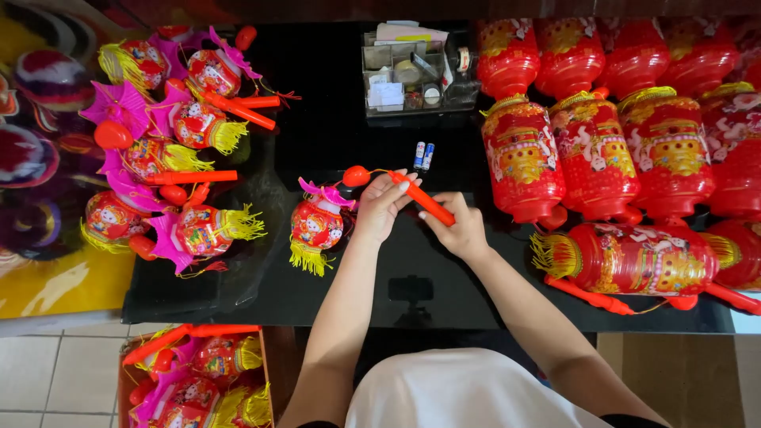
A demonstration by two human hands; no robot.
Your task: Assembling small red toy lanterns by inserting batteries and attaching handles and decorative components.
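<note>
Crowding your black tabletop [317,143] on both sides are toy lanterns: a heap of small pink-topped ones with yellow tassels [170,150] fills the left edge, and rows of big red lanterns [602,135] cover the right end, one of them lying on its side [626,257] near the front right corner with its orange stick pointing toward you. At the back edge, in the middle, stands a clear plastic organiser [416,75] full of small bits, and just in front of it lie two small batteries [424,155], close behind your hands. A box of more small lanterns [198,376] sits on the floor below the front left corner. Near the middle of the tabletop, your left hand [384,208] is curled around the upper end of an orange stick [424,200], fingers pressed on it, while your right hand [464,230] pinches its lower end. From the stick's tip a small lantern [317,226] rests on the tabletop just left of your left hand
</note>
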